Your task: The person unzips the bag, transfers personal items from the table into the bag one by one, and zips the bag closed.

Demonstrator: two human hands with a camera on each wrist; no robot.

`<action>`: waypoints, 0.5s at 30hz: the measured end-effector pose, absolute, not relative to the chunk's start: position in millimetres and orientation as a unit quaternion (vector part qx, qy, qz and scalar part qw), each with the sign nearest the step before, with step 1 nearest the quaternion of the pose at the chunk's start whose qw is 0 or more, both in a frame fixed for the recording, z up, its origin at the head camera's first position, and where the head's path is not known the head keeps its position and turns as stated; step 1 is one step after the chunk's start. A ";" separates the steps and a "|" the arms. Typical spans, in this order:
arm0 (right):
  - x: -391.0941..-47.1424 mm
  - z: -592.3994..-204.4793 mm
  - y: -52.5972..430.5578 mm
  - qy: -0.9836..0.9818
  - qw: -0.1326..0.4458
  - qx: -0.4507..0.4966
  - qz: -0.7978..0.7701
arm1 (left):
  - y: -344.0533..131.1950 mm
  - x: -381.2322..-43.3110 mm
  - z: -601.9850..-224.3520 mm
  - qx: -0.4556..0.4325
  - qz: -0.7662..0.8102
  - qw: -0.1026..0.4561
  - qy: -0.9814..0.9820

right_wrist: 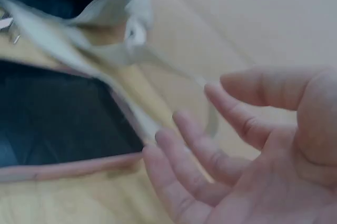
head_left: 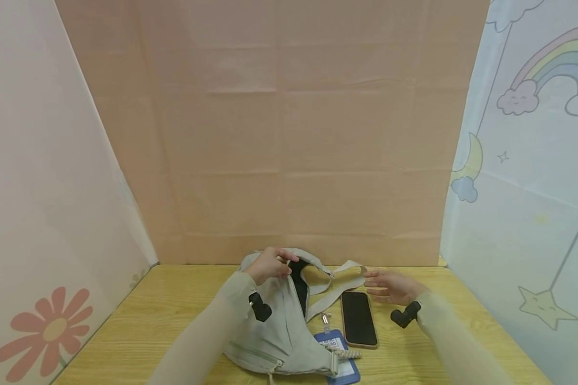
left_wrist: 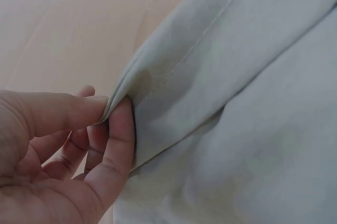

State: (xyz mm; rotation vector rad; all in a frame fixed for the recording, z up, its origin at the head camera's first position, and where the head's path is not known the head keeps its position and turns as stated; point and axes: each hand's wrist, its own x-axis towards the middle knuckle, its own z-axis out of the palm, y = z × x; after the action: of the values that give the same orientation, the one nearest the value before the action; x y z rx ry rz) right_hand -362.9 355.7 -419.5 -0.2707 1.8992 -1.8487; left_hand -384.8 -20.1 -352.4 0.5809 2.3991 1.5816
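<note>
A pale grey fabric bag [head_left: 265,326] lies on the table, its mouth parted to show a black inside [head_left: 298,283]. My left hand [head_left: 271,264] pinches the edge of that opening; in the left wrist view the thumb and forefinger [left_wrist: 122,129] squeeze the cloth rim. Over the right part of the table my right hand [head_left: 392,286] hovers with fingers spread and nothing held. Its fingertips are close to the bag's strap [head_left: 334,294]; whether they touch it I cannot tell. Just left of this hand lies a phone [head_left: 358,320] with a dark screen and pinkish case.
A blue badge holder [head_left: 332,338] with a metal clip lies partly under the bag, beside the phone. A braided cord [head_left: 348,354] crosses it. Behind the wooden table [head_left: 173,299] stands a tan backdrop [head_left: 279,133], with printed sheets at both sides.
</note>
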 end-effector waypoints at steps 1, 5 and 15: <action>-362.7 -423.9 355.1 0.697 0.239 -0.087 -0.670 | -20.0 -384.9 -352.4 0.198 0.537 0.104 0.814; -362.2 -435.5 352.6 0.698 0.247 -0.063 -0.669 | -19.0 -385.9 -353.5 0.201 0.538 0.104 0.812; -354.5 -435.4 329.8 0.772 0.212 -0.059 -0.596 | -18.7 -386.4 -354.7 0.197 0.544 0.107 0.809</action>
State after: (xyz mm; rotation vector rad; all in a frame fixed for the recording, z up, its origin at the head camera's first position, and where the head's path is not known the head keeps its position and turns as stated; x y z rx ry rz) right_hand -354.5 329.8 -435.4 -0.1642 2.1457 -1.6552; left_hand -386.4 -18.7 -354.7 0.5800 2.3813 1.6016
